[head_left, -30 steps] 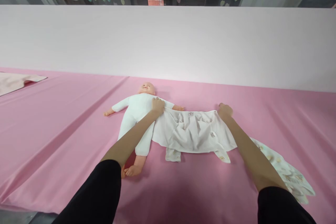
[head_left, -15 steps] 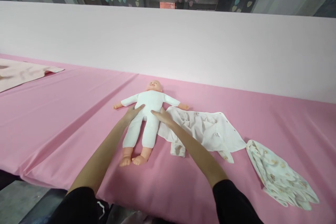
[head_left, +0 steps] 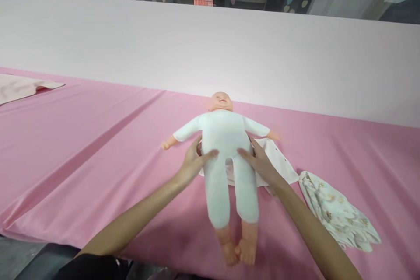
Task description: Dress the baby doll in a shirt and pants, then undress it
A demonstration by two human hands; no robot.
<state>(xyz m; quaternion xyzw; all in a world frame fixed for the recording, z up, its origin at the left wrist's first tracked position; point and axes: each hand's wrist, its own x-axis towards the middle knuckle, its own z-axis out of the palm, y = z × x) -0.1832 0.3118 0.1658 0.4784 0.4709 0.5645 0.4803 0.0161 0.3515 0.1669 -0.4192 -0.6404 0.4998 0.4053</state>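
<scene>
A baby doll (head_left: 226,140) in a white bodysuit is held face up between both my hands, above a white garment (head_left: 278,162) spread on the pink table cover (head_left: 98,140). My left hand (head_left: 193,164) grips the doll's left flank with the thumb across its waist. My right hand (head_left: 257,162) grips the other flank the same way. The doll's legs point toward me and its bare feet are at the near table edge. Most of the white garment is hidden under the doll.
A patterned cream cloth (head_left: 334,212) lies crumpled to the right of the doll. A pale pink cloth (head_left: 22,87) lies at the far left. A light pink wall panel (head_left: 210,48) runs along the back of the table.
My hands let go of the white garment's top edge, went to the doll at its left, took it by the waist and carried it right, over the garment.
</scene>
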